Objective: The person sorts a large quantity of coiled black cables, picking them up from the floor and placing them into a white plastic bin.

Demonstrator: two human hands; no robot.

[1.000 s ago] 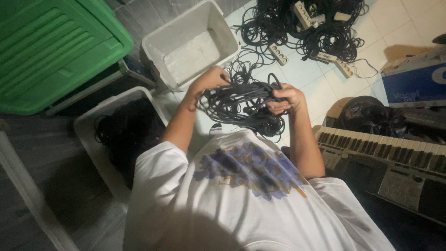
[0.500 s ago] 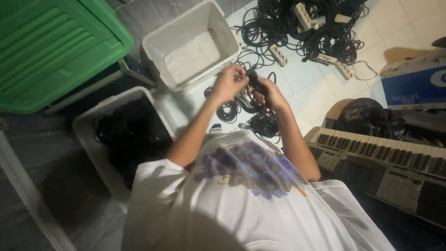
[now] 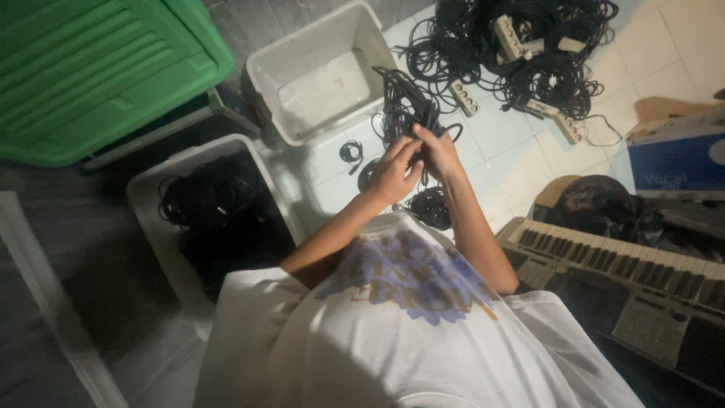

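Two hands, close together above the tiled floor [image 3: 521,162]. Left hand [image 3: 394,172] and right hand [image 3: 438,151] both closed on a bundle of black cable [image 3: 404,102], held up in front of the chest, just beside the empty white bin [image 3: 321,83]. Cable now drawn up into a longer, narrower hank reaching toward the bin's corner; half a second back, bunched lower and rounder between the hands. Hands risen a little and nearer each other than before. More black coils lying on the floor just under the wrists. Second white bin [image 3: 158,227] at the left, full of dark cable. Big tangle of cords and power strips [image 3: 529,53] farther off. Green lid [image 3: 98,68] at upper left, keyboard [image 3: 627,261] at right.
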